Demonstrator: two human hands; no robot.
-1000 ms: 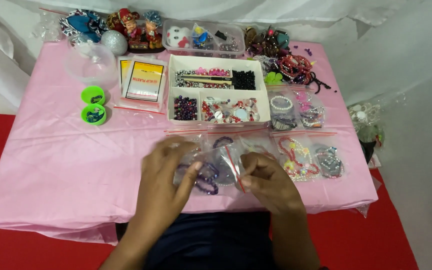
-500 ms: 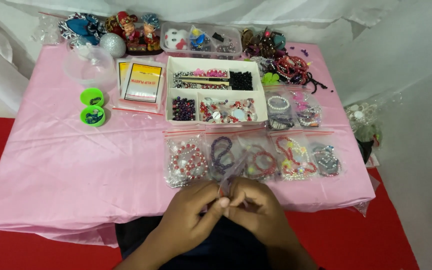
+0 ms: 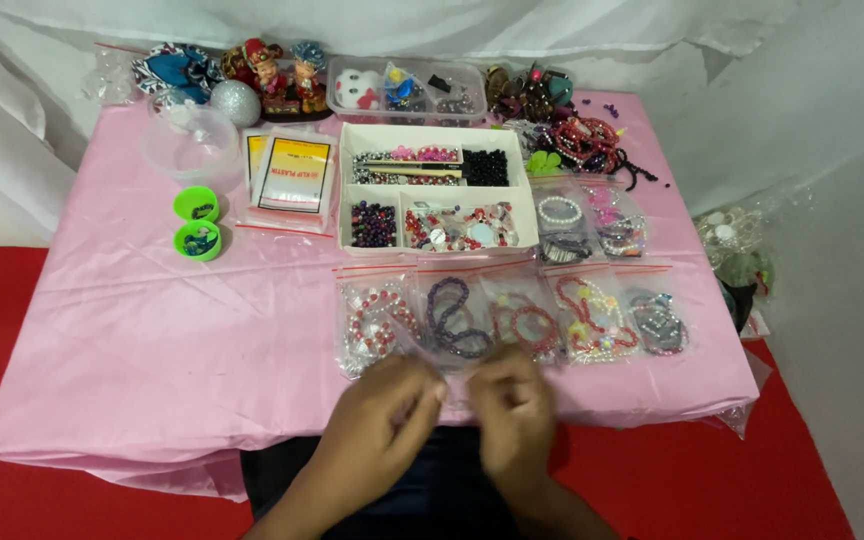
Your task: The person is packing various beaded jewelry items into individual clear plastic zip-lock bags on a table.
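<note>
My left hand (image 3: pixel 387 412) and my right hand (image 3: pixel 514 408) are side by side at the front edge of the pink table (image 3: pixel 152 330), fingers pinched together. Between the fingertips is what looks like a small clear plastic bag (image 3: pixel 455 392), blurred by motion. Just beyond the hands lies a row of clear zip bags of bead bracelets: red and white (image 3: pixel 377 322), purple (image 3: pixel 457 315), red (image 3: pixel 524 322), pink and white (image 3: pixel 592 318), grey (image 3: pixel 660 320).
A white divided tray (image 3: pixel 432 128) of beads stands mid-table, with more bracelet bags (image 3: pixel 587 222) to its right. Left of it are flat yellow packets (image 3: pixel 292 175), two green cups (image 3: pixel 198 240) and a clear bowl (image 3: pixel 192 145). Figurines (image 3: pixel 277 75), a clear box (image 3: pixel 407 88) and loose bracelets (image 3: pixel 582 135) line the back.
My hands have drawn back from over the row of bags to the table's front edge, uncovering the bags. They stay close together, pinching the small clear thing.
</note>
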